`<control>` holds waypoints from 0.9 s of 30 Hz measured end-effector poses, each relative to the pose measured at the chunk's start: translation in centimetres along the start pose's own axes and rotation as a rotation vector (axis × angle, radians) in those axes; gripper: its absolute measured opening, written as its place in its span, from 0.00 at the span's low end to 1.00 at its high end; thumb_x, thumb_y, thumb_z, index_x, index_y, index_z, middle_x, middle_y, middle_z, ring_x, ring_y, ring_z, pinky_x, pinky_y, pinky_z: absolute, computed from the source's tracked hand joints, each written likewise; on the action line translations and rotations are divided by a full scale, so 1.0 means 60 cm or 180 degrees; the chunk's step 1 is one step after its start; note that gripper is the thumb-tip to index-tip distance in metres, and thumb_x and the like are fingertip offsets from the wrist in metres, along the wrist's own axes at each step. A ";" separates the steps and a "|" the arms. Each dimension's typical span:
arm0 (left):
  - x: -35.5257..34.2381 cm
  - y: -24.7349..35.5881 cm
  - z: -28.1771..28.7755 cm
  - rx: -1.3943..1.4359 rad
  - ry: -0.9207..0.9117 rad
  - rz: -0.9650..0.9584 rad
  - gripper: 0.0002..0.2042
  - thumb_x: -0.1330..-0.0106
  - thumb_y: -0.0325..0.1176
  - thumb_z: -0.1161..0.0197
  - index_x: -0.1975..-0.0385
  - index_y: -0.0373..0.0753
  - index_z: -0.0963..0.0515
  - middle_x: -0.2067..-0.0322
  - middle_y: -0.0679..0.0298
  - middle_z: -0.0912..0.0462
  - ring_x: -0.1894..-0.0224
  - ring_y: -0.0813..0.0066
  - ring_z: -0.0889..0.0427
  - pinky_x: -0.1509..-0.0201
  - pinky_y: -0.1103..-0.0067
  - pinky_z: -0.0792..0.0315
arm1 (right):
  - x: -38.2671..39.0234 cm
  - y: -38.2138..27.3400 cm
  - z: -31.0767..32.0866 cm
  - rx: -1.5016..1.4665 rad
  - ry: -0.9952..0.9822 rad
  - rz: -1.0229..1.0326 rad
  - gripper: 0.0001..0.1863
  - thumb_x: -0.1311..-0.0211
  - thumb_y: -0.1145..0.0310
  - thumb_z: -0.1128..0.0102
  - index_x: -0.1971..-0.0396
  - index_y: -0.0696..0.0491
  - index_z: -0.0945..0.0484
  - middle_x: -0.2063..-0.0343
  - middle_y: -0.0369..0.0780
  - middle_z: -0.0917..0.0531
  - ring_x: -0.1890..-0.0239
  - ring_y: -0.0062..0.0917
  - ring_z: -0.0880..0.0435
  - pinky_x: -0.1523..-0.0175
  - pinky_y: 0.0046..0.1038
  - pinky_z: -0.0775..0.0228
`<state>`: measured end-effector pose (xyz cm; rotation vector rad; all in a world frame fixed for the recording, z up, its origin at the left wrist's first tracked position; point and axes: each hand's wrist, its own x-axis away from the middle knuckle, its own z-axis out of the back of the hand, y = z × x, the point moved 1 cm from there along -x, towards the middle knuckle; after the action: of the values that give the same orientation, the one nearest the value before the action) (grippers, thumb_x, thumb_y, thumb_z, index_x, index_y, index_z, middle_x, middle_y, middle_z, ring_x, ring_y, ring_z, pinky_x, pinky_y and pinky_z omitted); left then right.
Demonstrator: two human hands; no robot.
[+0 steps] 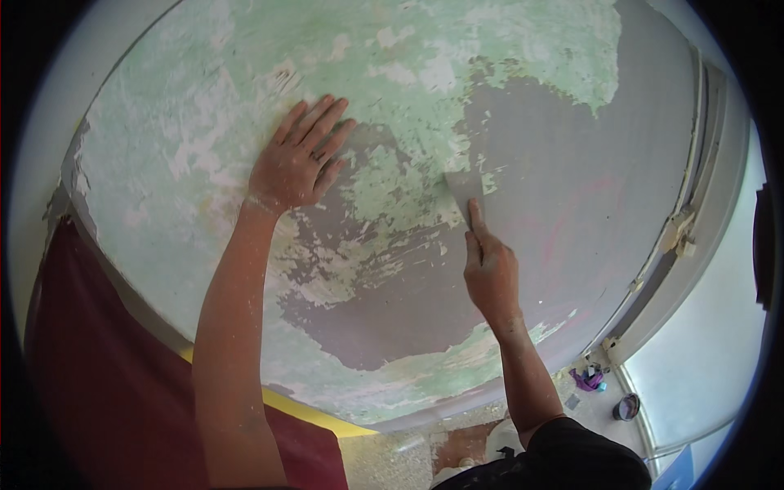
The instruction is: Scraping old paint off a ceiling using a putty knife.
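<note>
In front of me is a wall point(539, 188) with pale green and white paint partly gone, baring large grey-mauve patches. My left hand point(298, 159) lies flat against the green paint, fingers stretched out, holding nothing. Lower and to the right, my right hand point(492, 265) grips a putty knife point(465, 193), index finger laid along it. Its wide thin blade rests on the wall where ragged green paint meets the bare grey surface. The knife's handle is mostly hidden in my fist. White dust specks cover both hands and forearms.
Dark red sheeting point(106, 343) with a yellow edge point(314, 412) hangs or lies at lower left. A door or window frame point(670, 245) bounds the wall on the right. On the floor at lower right are a purple cloth point(586, 378) and a dark round tin point(626, 407).
</note>
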<state>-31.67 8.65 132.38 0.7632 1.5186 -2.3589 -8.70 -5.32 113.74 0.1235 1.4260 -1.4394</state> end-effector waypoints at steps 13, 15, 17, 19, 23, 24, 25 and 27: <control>-0.007 -0.020 -0.035 -0.0013 0.0257 -0.0130 0.24 0.28 0.41 0.46 0.32 0.50 0.34 0.28 0.70 0.40 0.27 0.72 0.42 0.23 0.68 0.47 | -0.133 -0.052 0.070 0.0306 0.0334 0.0365 0.21 0.31 0.66 0.49 0.39 0.45 0.24 0.71 0.53 0.18 0.68 0.50 0.18 0.62 0.45 0.27; 0.000 -0.023 -0.032 -0.0061 0.0255 -0.0096 0.25 0.27 0.43 0.47 0.31 0.53 0.36 0.27 0.72 0.42 0.26 0.74 0.44 0.22 0.68 0.48 | -0.091 -0.046 0.065 0.0288 0.0247 0.0250 0.21 0.31 0.66 0.49 0.39 0.44 0.24 0.71 0.52 0.17 0.67 0.50 0.18 0.62 0.45 0.27; 0.001 -0.018 -0.029 -0.0024 0.0158 -0.0095 0.25 0.27 0.43 0.47 0.31 0.53 0.36 0.27 0.72 0.42 0.26 0.73 0.44 0.22 0.68 0.49 | -0.045 -0.025 0.053 0.0251 0.0158 0.0251 0.22 0.30 0.67 0.49 0.38 0.42 0.25 0.72 0.50 0.17 0.68 0.48 0.17 0.64 0.45 0.27; -0.003 -0.011 -0.028 0.0001 0.0193 -0.0072 0.25 0.27 0.43 0.47 0.31 0.53 0.36 0.27 0.72 0.42 0.26 0.73 0.44 0.22 0.68 0.49 | -0.007 0.001 0.036 0.0359 0.0109 0.0276 0.22 0.30 0.67 0.48 0.37 0.42 0.26 0.73 0.49 0.17 0.69 0.48 0.17 0.64 0.45 0.27; 0.007 -0.014 -0.012 0.0045 0.0145 -0.0062 0.24 0.27 0.43 0.47 0.31 0.52 0.35 0.28 0.71 0.41 0.26 0.72 0.43 0.21 0.68 0.49 | 0.009 -0.002 0.002 0.0374 -0.0134 0.0052 0.23 0.30 0.67 0.48 0.36 0.41 0.27 0.76 0.48 0.19 0.72 0.47 0.18 0.65 0.44 0.28; 0.010 -0.014 -0.010 0.0021 0.0148 -0.0077 0.24 0.27 0.43 0.47 0.31 0.52 0.35 0.28 0.71 0.41 0.26 0.72 0.43 0.21 0.68 0.49 | 0.006 -0.003 -0.004 0.0353 -0.0116 0.0060 0.23 0.30 0.67 0.48 0.36 0.41 0.27 0.76 0.48 0.19 0.72 0.47 0.18 0.65 0.44 0.28; 0.010 -0.010 -0.009 0.0072 0.0159 -0.0060 0.24 0.27 0.43 0.47 0.31 0.52 0.35 0.28 0.71 0.41 0.26 0.72 0.43 0.22 0.68 0.49 | 0.001 -0.001 -0.005 0.0318 -0.0059 0.0041 0.23 0.30 0.67 0.48 0.35 0.42 0.27 0.76 0.48 0.18 0.72 0.47 0.18 0.65 0.45 0.28; 0.001 -0.006 -0.013 0.0122 0.0169 -0.0056 0.24 0.27 0.43 0.47 0.32 0.52 0.35 0.28 0.71 0.40 0.26 0.72 0.43 0.22 0.68 0.49 | -0.023 0.006 -0.002 0.0274 0.0006 0.0013 0.23 0.30 0.67 0.49 0.35 0.43 0.28 0.75 0.49 0.18 0.71 0.47 0.18 0.65 0.45 0.28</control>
<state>-31.67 9.50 132.37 0.8311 1.5109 -2.4052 -7.91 -4.33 114.44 0.1821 1.3649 -1.4981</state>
